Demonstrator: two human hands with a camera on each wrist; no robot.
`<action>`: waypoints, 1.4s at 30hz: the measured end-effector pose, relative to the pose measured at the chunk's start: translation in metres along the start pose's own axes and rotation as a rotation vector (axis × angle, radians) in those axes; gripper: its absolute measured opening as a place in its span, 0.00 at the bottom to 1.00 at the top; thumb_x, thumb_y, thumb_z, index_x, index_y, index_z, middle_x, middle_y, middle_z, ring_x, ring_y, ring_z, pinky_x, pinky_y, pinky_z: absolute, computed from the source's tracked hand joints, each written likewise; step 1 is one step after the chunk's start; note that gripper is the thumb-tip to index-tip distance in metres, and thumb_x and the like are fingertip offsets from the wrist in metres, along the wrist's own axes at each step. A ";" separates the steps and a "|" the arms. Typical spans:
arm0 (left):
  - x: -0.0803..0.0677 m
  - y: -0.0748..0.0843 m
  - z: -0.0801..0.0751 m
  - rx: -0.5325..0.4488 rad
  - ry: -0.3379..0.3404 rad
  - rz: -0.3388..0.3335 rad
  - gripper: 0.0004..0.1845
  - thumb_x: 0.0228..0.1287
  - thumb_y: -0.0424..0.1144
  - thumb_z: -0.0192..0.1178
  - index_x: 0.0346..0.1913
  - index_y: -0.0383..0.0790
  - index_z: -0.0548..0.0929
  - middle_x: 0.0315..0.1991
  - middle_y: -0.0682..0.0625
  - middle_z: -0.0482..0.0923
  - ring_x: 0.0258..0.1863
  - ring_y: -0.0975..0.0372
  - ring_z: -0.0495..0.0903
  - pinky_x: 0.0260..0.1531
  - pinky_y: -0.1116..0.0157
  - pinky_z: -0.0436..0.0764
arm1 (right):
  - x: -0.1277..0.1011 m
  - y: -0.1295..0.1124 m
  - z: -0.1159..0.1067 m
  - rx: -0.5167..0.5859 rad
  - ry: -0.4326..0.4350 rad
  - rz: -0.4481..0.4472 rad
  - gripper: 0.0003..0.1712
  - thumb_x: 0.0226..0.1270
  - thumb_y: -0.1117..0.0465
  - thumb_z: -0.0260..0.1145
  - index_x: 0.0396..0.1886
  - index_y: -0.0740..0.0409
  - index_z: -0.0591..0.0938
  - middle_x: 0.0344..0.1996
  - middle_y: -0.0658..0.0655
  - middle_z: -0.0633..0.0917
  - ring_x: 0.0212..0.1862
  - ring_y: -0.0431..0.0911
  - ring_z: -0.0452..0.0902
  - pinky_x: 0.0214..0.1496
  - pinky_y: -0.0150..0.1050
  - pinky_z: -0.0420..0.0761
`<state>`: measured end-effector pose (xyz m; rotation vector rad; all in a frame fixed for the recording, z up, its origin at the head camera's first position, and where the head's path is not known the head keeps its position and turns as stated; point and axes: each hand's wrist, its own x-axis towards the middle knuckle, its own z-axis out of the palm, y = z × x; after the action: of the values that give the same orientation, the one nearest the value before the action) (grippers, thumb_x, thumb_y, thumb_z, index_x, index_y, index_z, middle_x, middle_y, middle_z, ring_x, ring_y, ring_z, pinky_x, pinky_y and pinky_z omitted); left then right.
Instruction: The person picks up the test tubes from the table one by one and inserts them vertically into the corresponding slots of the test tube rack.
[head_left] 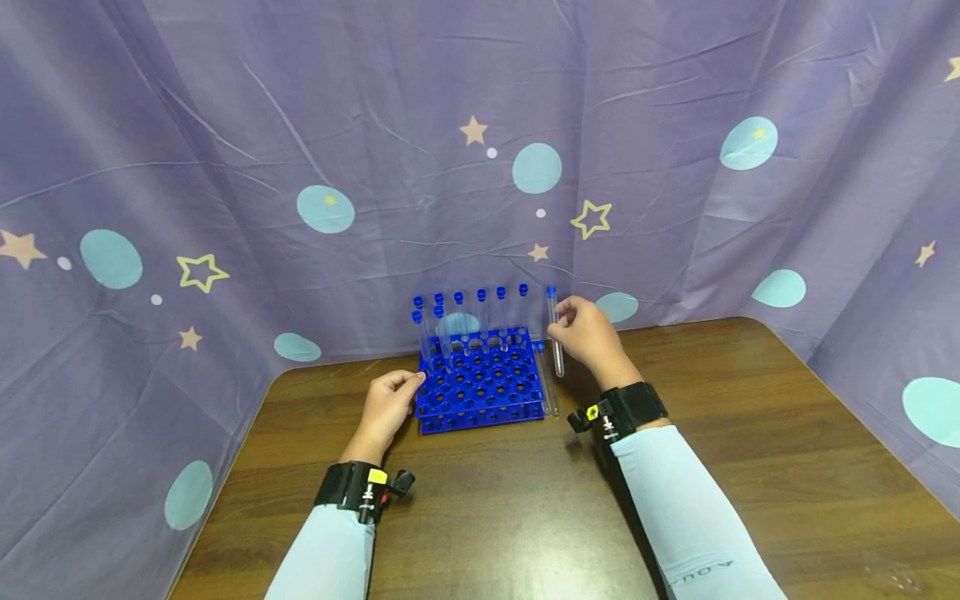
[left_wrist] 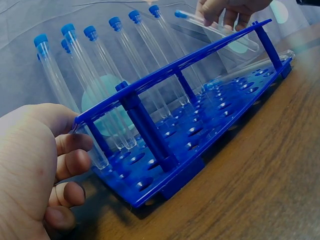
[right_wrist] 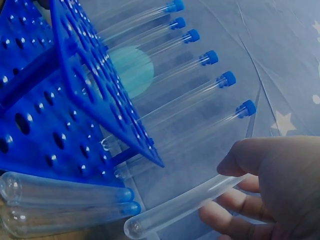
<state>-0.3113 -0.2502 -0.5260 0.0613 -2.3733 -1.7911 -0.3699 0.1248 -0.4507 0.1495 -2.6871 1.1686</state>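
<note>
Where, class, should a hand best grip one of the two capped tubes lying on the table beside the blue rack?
Pinch the outer lying tube mid-barrel from above, fingers across its width. It lies flat against its twin, beside the rack, so only its top and outer side are free.

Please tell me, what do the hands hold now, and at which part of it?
The right hand holds a clear test tube by its upper part, just under the blue cap. The left hand grips the blue rack at its left edge.
</note>
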 end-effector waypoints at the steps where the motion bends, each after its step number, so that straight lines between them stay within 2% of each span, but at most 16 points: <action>1: 0.000 0.000 0.000 0.002 0.000 -0.002 0.16 0.80 0.41 0.71 0.42 0.28 0.91 0.24 0.58 0.77 0.23 0.65 0.74 0.27 0.69 0.77 | 0.000 -0.001 0.000 0.009 0.017 -0.015 0.18 0.70 0.57 0.71 0.57 0.59 0.85 0.43 0.58 0.91 0.46 0.55 0.88 0.55 0.54 0.86; 6: -0.001 0.001 0.000 0.010 0.000 -0.006 0.16 0.81 0.42 0.71 0.42 0.29 0.91 0.24 0.57 0.78 0.24 0.64 0.75 0.27 0.69 0.77 | 0.000 -0.005 -0.001 0.039 0.088 -0.061 0.19 0.69 0.58 0.72 0.56 0.59 0.85 0.43 0.59 0.92 0.46 0.56 0.88 0.54 0.54 0.86; 16: 0.000 0.001 -0.001 0.013 0.006 -0.004 0.15 0.81 0.42 0.71 0.42 0.28 0.92 0.25 0.58 0.78 0.24 0.64 0.75 0.27 0.69 0.77 | -0.003 -0.012 -0.005 0.104 0.142 -0.112 0.19 0.72 0.60 0.72 0.60 0.60 0.85 0.45 0.60 0.91 0.42 0.55 0.88 0.47 0.50 0.85; 23: 0.000 0.001 -0.001 0.015 0.007 -0.010 0.16 0.81 0.43 0.71 0.43 0.29 0.92 0.25 0.56 0.79 0.24 0.64 0.75 0.27 0.69 0.77 | -0.004 -0.018 -0.005 0.150 0.184 -0.169 0.18 0.72 0.62 0.73 0.59 0.63 0.85 0.45 0.62 0.91 0.44 0.58 0.92 0.50 0.53 0.90; 32: 0.000 0.002 -0.003 0.024 0.006 -0.020 0.15 0.81 0.43 0.71 0.43 0.30 0.92 0.26 0.53 0.80 0.25 0.63 0.76 0.28 0.69 0.78 | -0.007 -0.032 -0.004 0.183 0.193 -0.216 0.21 0.77 0.62 0.76 0.64 0.63 0.84 0.48 0.64 0.92 0.46 0.60 0.95 0.49 0.57 0.94; 42: 0.000 0.001 -0.001 0.009 0.007 -0.010 0.15 0.81 0.42 0.71 0.40 0.30 0.91 0.24 0.58 0.78 0.23 0.63 0.75 0.27 0.68 0.77 | -0.012 -0.048 0.004 0.201 0.172 -0.323 0.22 0.79 0.62 0.76 0.67 0.65 0.84 0.50 0.64 0.93 0.47 0.59 0.96 0.51 0.56 0.94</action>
<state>-0.3114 -0.2513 -0.5246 0.0810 -2.3804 -1.7826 -0.3499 0.0895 -0.4217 0.4719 -2.2868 1.2773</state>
